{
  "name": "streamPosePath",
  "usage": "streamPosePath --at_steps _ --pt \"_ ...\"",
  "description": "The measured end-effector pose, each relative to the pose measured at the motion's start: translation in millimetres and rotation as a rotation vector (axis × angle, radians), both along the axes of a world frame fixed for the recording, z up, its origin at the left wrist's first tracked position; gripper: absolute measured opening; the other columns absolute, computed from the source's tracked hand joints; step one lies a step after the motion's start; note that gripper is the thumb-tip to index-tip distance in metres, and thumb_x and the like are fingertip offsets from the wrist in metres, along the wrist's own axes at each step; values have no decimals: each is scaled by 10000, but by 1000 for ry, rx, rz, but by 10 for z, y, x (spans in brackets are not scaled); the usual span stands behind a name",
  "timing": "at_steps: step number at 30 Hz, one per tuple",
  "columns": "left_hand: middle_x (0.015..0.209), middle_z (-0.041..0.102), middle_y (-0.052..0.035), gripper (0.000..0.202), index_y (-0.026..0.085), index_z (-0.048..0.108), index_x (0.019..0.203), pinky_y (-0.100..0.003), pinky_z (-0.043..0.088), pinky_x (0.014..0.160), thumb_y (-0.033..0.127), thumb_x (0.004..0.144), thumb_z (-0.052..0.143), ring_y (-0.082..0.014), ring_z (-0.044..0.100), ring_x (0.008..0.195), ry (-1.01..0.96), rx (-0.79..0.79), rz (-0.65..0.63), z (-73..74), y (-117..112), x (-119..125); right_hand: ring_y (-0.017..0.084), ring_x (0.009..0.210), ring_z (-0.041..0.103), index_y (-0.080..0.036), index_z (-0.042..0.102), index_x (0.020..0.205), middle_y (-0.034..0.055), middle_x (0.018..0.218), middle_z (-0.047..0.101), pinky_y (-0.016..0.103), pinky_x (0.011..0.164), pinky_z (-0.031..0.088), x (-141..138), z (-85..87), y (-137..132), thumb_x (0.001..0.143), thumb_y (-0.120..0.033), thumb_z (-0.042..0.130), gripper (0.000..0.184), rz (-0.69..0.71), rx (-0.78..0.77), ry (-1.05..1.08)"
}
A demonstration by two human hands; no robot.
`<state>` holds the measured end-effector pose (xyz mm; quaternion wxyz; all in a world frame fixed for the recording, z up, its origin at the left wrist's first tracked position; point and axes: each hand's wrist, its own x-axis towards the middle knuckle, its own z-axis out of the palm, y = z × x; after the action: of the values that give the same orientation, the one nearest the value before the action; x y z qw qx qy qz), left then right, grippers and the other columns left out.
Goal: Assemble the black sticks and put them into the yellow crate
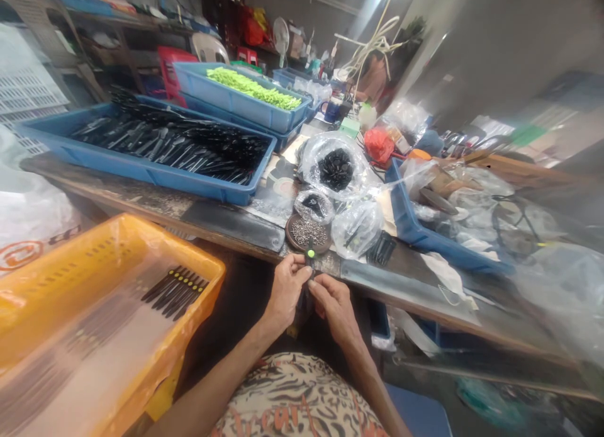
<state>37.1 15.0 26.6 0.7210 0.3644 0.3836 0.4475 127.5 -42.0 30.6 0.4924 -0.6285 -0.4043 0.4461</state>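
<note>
The left hand (285, 292) and right hand (336, 308) both had a clenched grip on a black stem with a lime-green tip (310, 254), held just off the near edge of the tabletop (141, 201) (a round dish of metal studs (307, 233) sat just beyond). An orange crate (113, 286) to the left held a row of black stems (174, 292).

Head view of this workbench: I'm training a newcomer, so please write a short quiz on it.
1. Is the left hand or the right hand nearer the orange tray?
2. True or false: the round dish holds small metal pieces.
3. Are the pieces in the far blue tray green, red or white?

Key: 1 left hand; 2 true; 3 green.
</note>
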Motion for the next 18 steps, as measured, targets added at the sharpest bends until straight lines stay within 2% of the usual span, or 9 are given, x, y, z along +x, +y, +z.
streamPosePath --at_steps 18 --pt "542 496 65 148 145 557 728 -168 297 444 193 622 649 -44 406 442 -21 -20 -2 -78 19 10 66 408 307 -188 458 588 -79 444 357 219 392 217 2 -59 16 775 -404 578 310 -32 -3 -27"
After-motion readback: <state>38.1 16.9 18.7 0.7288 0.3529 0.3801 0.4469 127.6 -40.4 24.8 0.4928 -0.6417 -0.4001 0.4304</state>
